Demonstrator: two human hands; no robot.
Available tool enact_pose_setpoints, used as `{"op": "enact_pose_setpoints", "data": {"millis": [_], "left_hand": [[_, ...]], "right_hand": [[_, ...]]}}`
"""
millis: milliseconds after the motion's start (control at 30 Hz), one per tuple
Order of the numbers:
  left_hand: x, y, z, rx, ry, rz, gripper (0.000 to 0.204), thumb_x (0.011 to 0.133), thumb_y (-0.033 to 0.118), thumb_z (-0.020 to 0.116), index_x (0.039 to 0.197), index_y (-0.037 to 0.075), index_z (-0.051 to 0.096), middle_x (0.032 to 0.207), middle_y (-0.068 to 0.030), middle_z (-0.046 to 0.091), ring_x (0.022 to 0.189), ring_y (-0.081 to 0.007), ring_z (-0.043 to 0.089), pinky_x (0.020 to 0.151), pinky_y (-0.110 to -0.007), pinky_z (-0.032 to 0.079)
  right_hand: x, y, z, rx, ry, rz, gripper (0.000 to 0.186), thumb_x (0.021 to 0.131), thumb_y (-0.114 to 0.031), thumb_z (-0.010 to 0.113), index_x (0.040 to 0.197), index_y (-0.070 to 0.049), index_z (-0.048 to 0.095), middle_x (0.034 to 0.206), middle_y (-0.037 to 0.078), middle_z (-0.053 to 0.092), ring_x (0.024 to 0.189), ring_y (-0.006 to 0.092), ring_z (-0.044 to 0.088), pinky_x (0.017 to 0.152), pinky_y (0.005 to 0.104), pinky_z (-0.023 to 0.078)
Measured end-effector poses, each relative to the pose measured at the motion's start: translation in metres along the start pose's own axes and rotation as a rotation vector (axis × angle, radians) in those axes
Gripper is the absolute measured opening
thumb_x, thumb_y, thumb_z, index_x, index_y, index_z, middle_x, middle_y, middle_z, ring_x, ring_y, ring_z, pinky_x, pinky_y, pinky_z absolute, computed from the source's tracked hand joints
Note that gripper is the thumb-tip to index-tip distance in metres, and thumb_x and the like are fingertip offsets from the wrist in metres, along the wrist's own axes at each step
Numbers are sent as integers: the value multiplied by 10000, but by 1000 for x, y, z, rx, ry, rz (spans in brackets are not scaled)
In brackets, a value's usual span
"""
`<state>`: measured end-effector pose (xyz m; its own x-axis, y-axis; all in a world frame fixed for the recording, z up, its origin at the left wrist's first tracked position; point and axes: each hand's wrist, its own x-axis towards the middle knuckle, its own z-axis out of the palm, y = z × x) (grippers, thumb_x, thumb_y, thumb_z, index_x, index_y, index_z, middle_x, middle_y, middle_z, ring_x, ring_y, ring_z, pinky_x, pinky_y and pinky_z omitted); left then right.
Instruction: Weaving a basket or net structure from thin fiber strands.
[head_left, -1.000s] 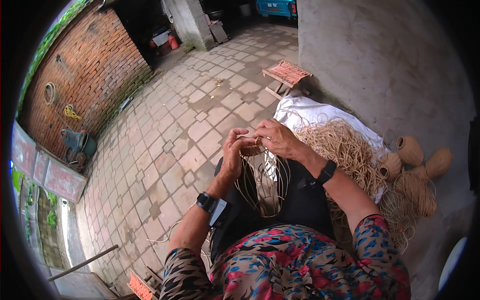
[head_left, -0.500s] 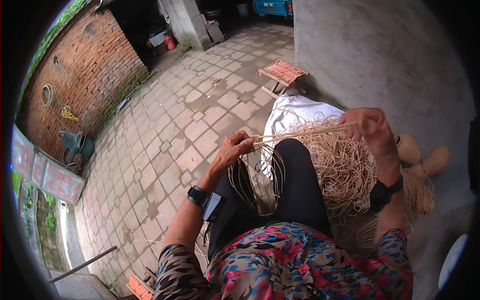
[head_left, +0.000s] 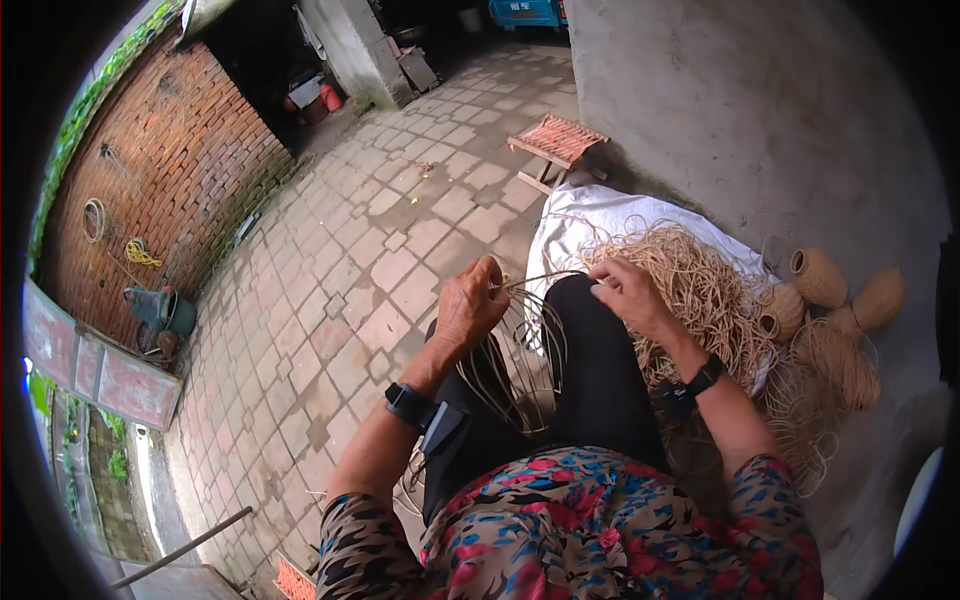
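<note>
An open cage of thin curved ribs stands between my thighs, narrowing toward its top. My left hand is closed around that gathered top. From there a thin straw-coloured strand runs across to my right hand, whose thumb and fingers pinch its other end over my right knee. To the right, a large tangled heap of similar strands lies on a white sheet.
Several small woven vessels lie right of the heap, beside a bundle of cord. A low slatted stool stands ahead by the grey wall. Paving stones cover the floor toward a brick wall.
My right hand has come down and left, closer to my left hand, from its outstretched place over the heap. The strands stretched between both hands now span a much shorter gap.
</note>
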<state>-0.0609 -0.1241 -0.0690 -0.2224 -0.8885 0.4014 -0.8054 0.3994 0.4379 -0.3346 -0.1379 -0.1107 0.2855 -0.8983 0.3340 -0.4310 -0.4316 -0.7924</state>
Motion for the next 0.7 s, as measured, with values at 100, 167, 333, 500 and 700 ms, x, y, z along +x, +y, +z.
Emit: {"op": "enact_pose_setpoints", "data": {"millis": [100, 167, 333, 500, 700], "left_hand": [[1, 4, 5, 31, 13, 29, 177, 728, 5, 551, 893, 59, 515, 779, -151, 643, 711, -391, 626, 634, -432, 506], [1, 4, 5, 12, 31, 53, 204, 755, 9, 566, 947, 61, 521, 731, -130, 630, 668, -321, 642, 633, -404, 511], [-5, -3, -8, -549, -69, -235, 288, 784, 14, 590, 1053, 59, 496, 861, -95, 624, 762, -208, 645, 668, -342, 531], [-8, -12, -17, -1125, -10, -197, 254, 848, 77, 562, 1082, 38, 469, 1088, -113, 557, 929, -185, 628, 783, -324, 529], [-9, -24, -12, -1021, -53, -216, 204, 900, 110, 525, 1081, 24, 489, 1128, -98, 547, 957, -172, 621, 810, -311, 506]], "right_hand": [[10, -27, 33, 42, -56, -44, 164, 824, -84, 658, 965, -10, 618, 893, 129, 630, 791, 255, 647, 708, 336, 515], [21, -37, 45, 92, -23, -113, 155, 827, -77, 641, 964, -9, 616, 878, 145, 630, 800, 271, 644, 716, 346, 516], [56, -42, 62, 114, -11, -141, 227, 819, -60, 563, 1040, -22, 603, 1000, 147, 617, 928, 301, 621, 826, 374, 500], [76, -51, 78, 38, -181, -277, 296, 807, -115, 523, 1080, -52, 616, 1056, 135, 584, 1078, 316, 545, 966, 405, 432], [51, -67, 55, -81, -155, -508, 151, 840, -208, 596, 812, -60, 582, 838, 106, 604, 843, 309, 583, 794, 414, 443]]}}
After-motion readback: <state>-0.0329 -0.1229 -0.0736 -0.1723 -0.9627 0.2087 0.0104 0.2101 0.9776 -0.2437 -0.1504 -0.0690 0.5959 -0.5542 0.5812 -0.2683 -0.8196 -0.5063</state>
